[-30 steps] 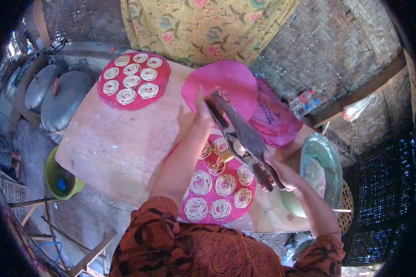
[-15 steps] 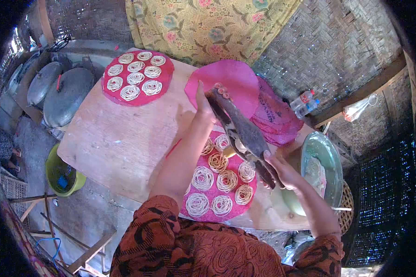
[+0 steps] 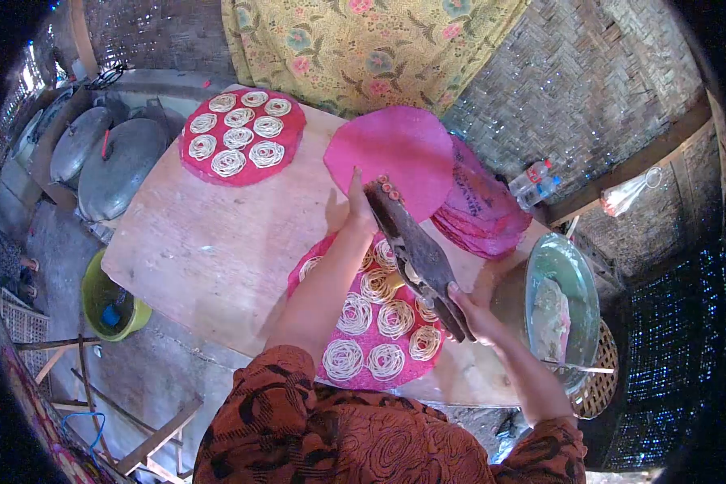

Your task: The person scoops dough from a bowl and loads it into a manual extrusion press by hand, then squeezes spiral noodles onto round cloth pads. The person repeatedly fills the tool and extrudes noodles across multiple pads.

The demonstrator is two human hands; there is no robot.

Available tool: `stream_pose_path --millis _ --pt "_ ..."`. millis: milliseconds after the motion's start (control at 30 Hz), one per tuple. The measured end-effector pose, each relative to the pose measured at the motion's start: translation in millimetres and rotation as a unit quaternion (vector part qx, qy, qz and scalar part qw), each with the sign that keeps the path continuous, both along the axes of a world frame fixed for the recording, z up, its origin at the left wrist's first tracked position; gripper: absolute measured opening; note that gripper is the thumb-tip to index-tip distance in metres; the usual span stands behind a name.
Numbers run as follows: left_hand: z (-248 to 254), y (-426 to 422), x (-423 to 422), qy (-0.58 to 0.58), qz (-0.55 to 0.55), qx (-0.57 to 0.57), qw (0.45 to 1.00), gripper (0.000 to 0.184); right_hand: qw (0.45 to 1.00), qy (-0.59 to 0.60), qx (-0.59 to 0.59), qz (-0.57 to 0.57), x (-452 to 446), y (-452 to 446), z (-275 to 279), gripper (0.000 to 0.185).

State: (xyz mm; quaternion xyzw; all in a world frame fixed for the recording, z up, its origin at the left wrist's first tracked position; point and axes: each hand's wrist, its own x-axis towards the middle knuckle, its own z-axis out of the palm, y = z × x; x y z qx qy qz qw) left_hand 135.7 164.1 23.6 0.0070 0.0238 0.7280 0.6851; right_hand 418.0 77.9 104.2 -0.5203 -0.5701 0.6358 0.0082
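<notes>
At the center of the frame, the left hand (image 3: 363, 208) is gripping the upper end of a dark press (image 3: 418, 252), its fingers curling around so that their tips are showing at the far edge, while its thumb is pointing up, apart from them. The right hand (image 3: 476, 316) is closing on the lower end, its thumb lying near the top edge; how its other fingers are wrapping, one cannot tell. The press is slanting from upper left to lower right, a yellowish cylinder (image 3: 395, 280) jutting from its middle over a red disc (image 3: 365, 345) bearing pale coils (image 3: 344, 359). The left forearm is reaching up across the disc's left side; the right is angling up and leftward from the lower right, passing just left of the basin (image 3: 593, 282). Both discs of coils are resting on the table (image 3: 185, 242), the second disc (image 3: 258, 177) at upper left.
</notes>
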Motion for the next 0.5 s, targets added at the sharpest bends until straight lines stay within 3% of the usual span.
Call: stream_pose_path --millis 133,200,267,433,500 --pt "17.4 21.0 2.9 -0.009 -0.053 0.076 0.996 0.056 0.999 0.025 0.013 -0.02 10.5 14.0 -4.3 0.065" --pt "29.0 35.0 10.9 -0.024 -0.067 0.1 0.992 0.056 0.998 0.024 -0.027 -0.045 14.2 20.8 26.0 0.067" --pt "34.3 50.3 22.6 -0.029 -0.04 0.069 0.996 0.057 0.996 -0.014 -0.064 -0.065 16.2 32.2 53.1 0.07" --pt "9.5 71.4 50.6 -0.056 0.006 0.0 0.998 0.059 0.994 -0.045 -0.092 -0.027 28.8 60.3 56.6 0.069" --pt "3.6 75.3 52.1 -0.071 -0.007 -0.019 0.997 0.061 0.997 -0.057 -0.05 -0.032 28.0 65.7 51.7 0.067"
